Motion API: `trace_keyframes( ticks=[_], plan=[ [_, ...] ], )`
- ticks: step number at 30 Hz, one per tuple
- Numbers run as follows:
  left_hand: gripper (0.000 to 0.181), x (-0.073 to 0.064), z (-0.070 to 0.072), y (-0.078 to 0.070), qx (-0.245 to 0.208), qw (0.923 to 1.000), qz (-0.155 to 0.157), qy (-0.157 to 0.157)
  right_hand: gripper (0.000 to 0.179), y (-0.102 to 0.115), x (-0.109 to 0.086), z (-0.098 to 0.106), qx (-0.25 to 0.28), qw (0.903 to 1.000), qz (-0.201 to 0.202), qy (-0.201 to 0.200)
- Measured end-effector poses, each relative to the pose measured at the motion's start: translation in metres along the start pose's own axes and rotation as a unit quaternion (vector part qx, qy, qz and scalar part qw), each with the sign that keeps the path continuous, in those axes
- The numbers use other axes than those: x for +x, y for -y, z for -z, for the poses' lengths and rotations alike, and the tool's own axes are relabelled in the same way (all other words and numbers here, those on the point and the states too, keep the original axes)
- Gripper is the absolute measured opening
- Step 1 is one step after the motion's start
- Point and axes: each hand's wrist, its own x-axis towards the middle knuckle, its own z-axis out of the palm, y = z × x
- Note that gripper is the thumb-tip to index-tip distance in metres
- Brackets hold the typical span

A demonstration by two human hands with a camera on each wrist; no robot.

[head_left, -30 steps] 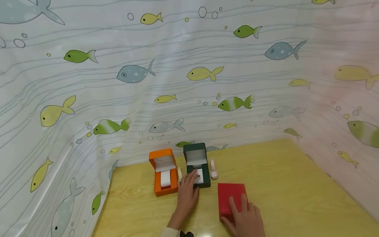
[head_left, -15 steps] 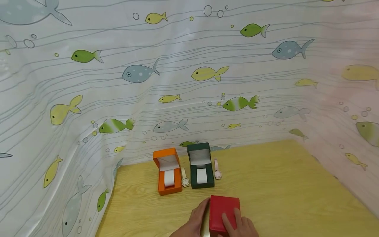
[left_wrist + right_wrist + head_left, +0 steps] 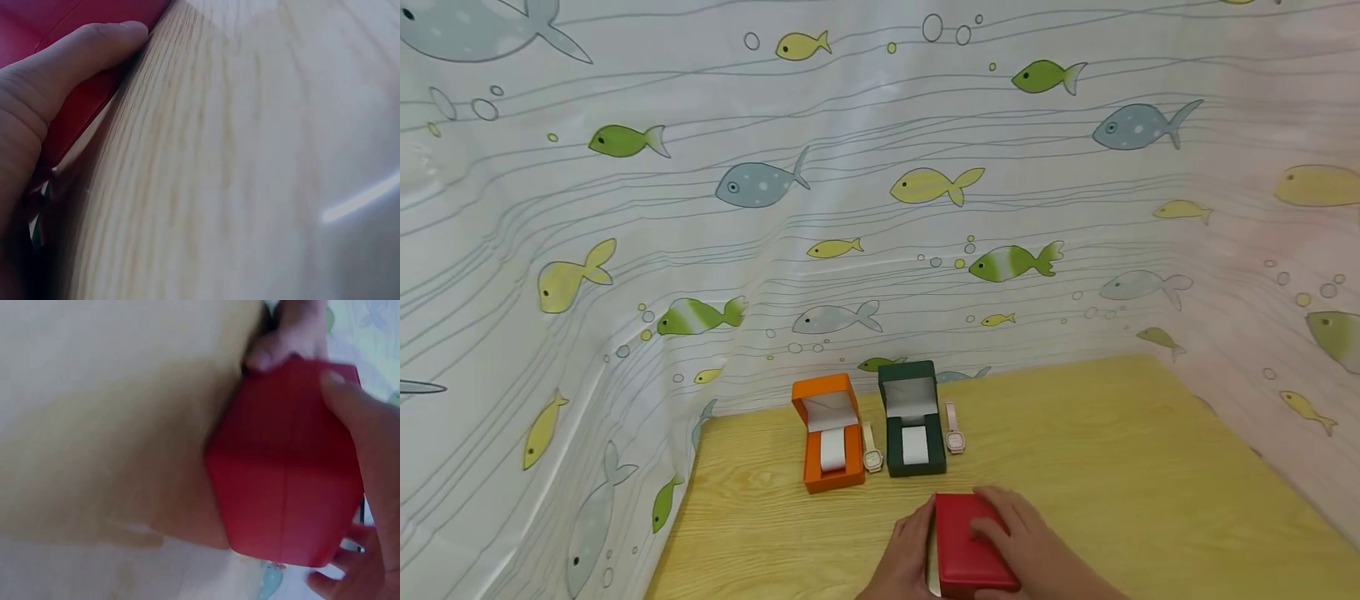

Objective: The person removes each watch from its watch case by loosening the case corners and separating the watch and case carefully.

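A closed red box (image 3: 964, 546) sits at the front of the wooden table between both hands. My left hand (image 3: 904, 557) holds its left side; in the left wrist view the thumb (image 3: 103, 50) lies along the red box (image 3: 78, 115) near the tabletop. From the right, my right hand (image 3: 1033, 546) grips the box, with fingers at the far edge and over the lid. The right wrist view has the right thumb (image 3: 357, 409) against the red box (image 3: 284, 469), its other fingers partly hidden behind. Across the box, part of the left hand (image 3: 297, 331) shows.
Behind stand an open orange watch box (image 3: 812, 482) and an open dark green watch box (image 3: 934, 446), each with a white cushion. A cream wristwatch (image 3: 872, 458) lies between them, a pink wristwatch (image 3: 955, 442) to the right. A fish-print curtain (image 3: 850, 208) encloses the table (image 3: 1112, 467).
My left hand has drawn back from the green box to the red box's left side. The red box has shifted nearer, and my right hand has moved from its lid round its right side.
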Motion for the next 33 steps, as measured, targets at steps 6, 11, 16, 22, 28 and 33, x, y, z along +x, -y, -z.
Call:
trace_keyframes(
  ticks=[6,11,16,22,28,33],
  plan=[
    [0.122,0.0,0.001,-0.001,0.006,0.9999,0.009,-0.009,0.078,-0.008,0.01,0.013,0.068,0.9946,0.015,0.076],
    [0.122,0.001,0.002,-0.004,0.003,0.9997,0.026,-0.002,0.078,-0.013,0.013,0.02,0.106,0.9878,-0.002,0.114],
    [0.123,0.003,0.002,-0.009,-0.014,0.9978,0.065,0.009,0.072,-0.02,0.02,0.027,0.116,0.9866,0.019,0.113],
    [0.126,0.002,0.002,-0.013,-0.024,0.9962,0.082,0.015,0.065,-0.029,0.036,0.043,0.185,0.9696,0.005,0.161],
    [0.124,0.003,-0.001,-0.017,-0.047,0.9906,0.125,0.031,0.057,-0.042,0.05,0.047,0.253,0.9452,-0.007,0.207],
    [0.126,0.004,0.001,-0.017,-0.053,0.9915,0.115,0.029,0.049,-0.057,0.074,0.051,0.334,0.9101,-0.022,0.244]
  ],
)
